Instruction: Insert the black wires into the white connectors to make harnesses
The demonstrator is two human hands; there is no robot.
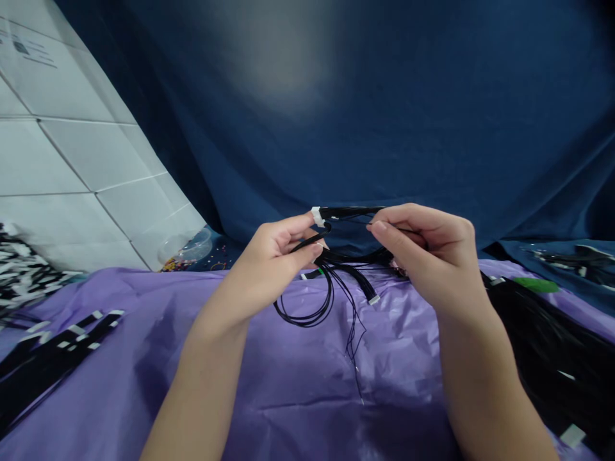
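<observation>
**Black wire harness [353, 211] held between left hand [271, 256] and right hand [427, 250]**

The harness is held in mid-view, above a purple sheet [298, 390] and in front of a dark blue cloth [384, 115]. It is gripped at its left part by the left hand: thumb and forefinger are parted at the tips, with black strands caught between the thumb and the other fingers. A white connector [317, 216] is seen at the left forefinger's tip. By the right hand, a thin dark strand is pinched between thumb and forefinger, the tips brought together; what is held by its remaining fingers cannot be told, as they are partly hidden.

Below the hands, a coiled loop [307, 325] and loose thin wires are seen hanging, along with a short flat length tipped by a white end piece [373, 299].

At left, black cables [52, 352] with white ends are laid on the sheet. A clear tub [198, 246] is noted behind the sheet's far edge, with small coloured pieces beside it. At right, a large black cable bundle [557, 339] is placed, with a green item [535, 284] near its far end.
</observation>
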